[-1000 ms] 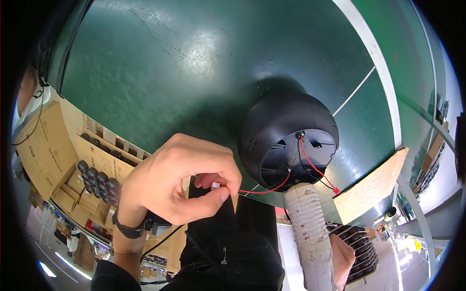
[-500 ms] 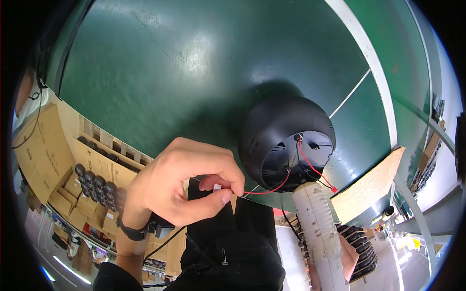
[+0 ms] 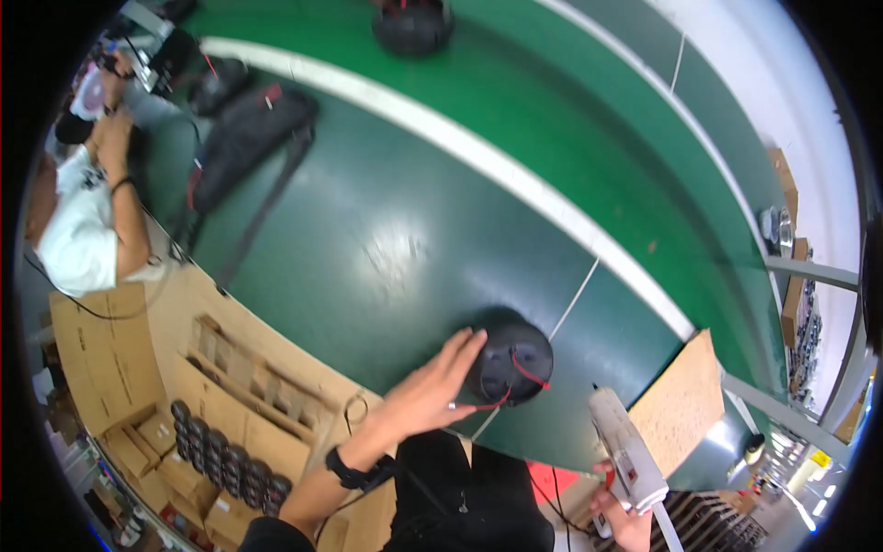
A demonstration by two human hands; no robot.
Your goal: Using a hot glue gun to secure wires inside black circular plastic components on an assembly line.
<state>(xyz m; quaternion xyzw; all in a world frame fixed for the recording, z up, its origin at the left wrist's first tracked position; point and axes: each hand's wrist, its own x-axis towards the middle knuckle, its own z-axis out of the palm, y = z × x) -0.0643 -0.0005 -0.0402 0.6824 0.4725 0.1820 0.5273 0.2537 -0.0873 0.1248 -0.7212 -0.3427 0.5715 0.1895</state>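
Observation:
A black round plastic housing (image 3: pixel 526 332) rests on the green table, its open side toward me, with red and black wires (image 3: pixel 531 374) coming out of it. My left hand (image 3: pixel 425 394) lies against the housing's left side, fingers stretched out along it. A small white connector (image 3: pixel 452 405) on a red wire shows beside that hand; whether the thumb touches it I cannot tell. To the right, apart from the housing, my right hand (image 3: pixel 624 521) is closed round the handle of a white hot glue gun (image 3: pixel 625 451). Its dark nozzle points up and toward the far side.
A tan board (image 3: pixel 679 405) lies at the table's right edge. Farther off are a black bag-like item (image 3: pixel 253 138) and another black round housing (image 3: pixel 412 28). A co-worker's arm (image 3: pixel 120 175) is at the far left. Cartons and black round parts (image 3: pixel 225 460) stand lower left.
The view has swung to take in more of the far table. The glue gun has moved away from the housing's front. My left hand has gone from pinching the white connector to the housing's side.

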